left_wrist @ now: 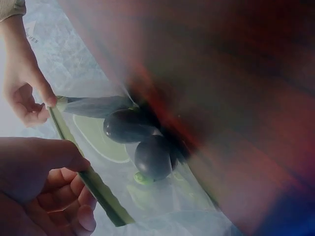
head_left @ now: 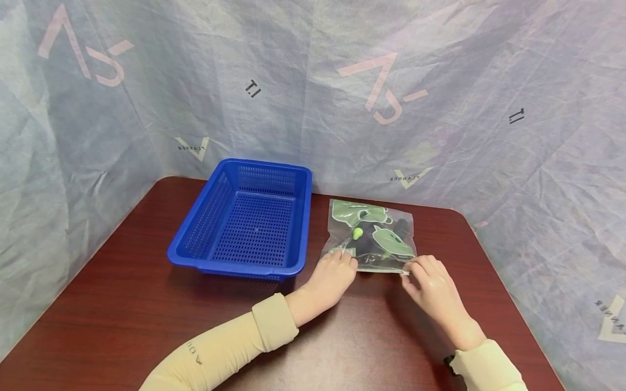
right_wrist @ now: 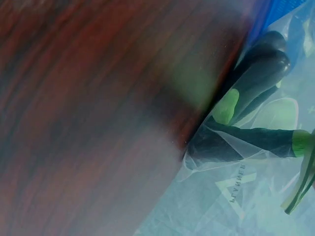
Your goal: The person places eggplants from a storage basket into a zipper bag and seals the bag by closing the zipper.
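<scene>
A clear zip bag (head_left: 348,213) with green printed patches lies on the table, its opening edge toward the person. Inside are several dark eggplants (left_wrist: 156,156) with green stem ends; one eggplant (right_wrist: 261,136) lies crosswise in the right wrist view. The left hand (head_left: 335,277) pinches the bag's green edge strip (left_wrist: 106,196) between thumb and fingers. At the strip's other end, the right hand (head_left: 432,285) grips the bag's corner with its fingertips. The strip is stretched between both hands. In the right wrist view the right hand is almost wholly out of frame.
A blue plastic basket (head_left: 303,217) with perforated walls stands on the dark red table (head_left: 146,304), left of the bag. Nothing lies in it. Grey printed cloth (head_left: 293,81) hangs behind and along both sides of the table.
</scene>
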The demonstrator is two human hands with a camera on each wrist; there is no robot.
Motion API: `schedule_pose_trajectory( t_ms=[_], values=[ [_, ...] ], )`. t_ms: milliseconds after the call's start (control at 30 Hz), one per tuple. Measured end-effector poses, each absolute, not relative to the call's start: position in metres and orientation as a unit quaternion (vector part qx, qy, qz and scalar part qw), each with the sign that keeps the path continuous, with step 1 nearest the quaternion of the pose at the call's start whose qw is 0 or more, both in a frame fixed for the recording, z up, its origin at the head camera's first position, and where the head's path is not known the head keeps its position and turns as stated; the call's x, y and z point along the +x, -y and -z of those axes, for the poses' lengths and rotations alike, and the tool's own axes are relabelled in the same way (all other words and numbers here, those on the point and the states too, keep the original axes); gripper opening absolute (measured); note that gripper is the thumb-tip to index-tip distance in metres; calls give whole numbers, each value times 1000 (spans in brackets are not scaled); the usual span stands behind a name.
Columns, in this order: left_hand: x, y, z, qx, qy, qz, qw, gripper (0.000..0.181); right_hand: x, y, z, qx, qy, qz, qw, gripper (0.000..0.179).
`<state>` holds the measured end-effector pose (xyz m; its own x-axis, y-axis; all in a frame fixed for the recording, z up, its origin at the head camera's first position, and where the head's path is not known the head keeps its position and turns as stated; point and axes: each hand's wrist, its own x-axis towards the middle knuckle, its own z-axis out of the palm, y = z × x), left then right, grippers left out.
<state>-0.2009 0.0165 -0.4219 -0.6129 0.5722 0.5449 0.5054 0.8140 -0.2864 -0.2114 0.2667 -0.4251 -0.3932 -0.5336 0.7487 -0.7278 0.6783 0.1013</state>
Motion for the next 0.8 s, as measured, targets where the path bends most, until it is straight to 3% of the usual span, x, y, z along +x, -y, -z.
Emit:
schedule_pose_trajectory(
  t_ms=[800],
  values=[
    [-207, -10, 426, -295, 897, -34, 327, 5, -209, -274, 427, 371, 830, -146, 389, 35]
  ],
)
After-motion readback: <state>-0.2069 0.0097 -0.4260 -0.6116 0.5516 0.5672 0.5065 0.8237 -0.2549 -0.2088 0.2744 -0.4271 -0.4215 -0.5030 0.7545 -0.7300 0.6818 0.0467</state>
